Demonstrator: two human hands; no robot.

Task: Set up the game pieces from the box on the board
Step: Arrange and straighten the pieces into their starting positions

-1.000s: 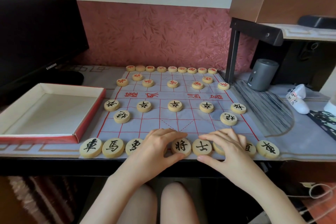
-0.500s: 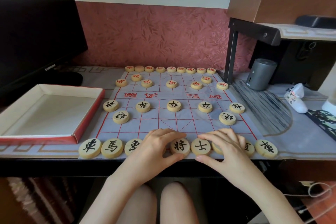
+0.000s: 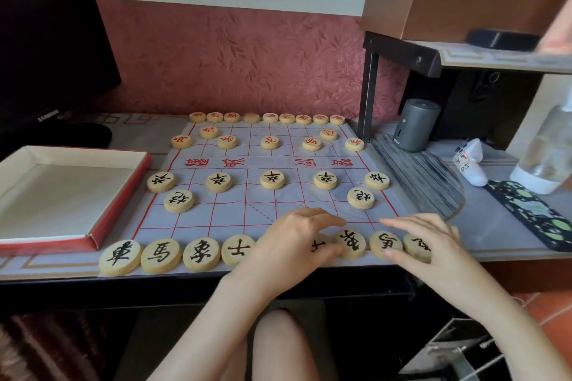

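Round pale wooden discs with black characters line the near edge of the red-gridded cloth board. The left hand covers one; whether it grips cannot be told. The right hand lies flat and released across two. The discs are judged light, rigid and smooth: pinch at the rim.

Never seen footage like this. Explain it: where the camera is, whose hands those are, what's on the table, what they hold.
There is no machine here, only a person. One camera worn on the head looks forward and down, so you see roughly what they see. The left hand and right hand lie on the near row of black-lettered discs, game pieces set on a cloth board with red lines. The red-lettered discs stand on the far side. The box on the left looks empty. Neither hand lifts anything; both only rest on discs.
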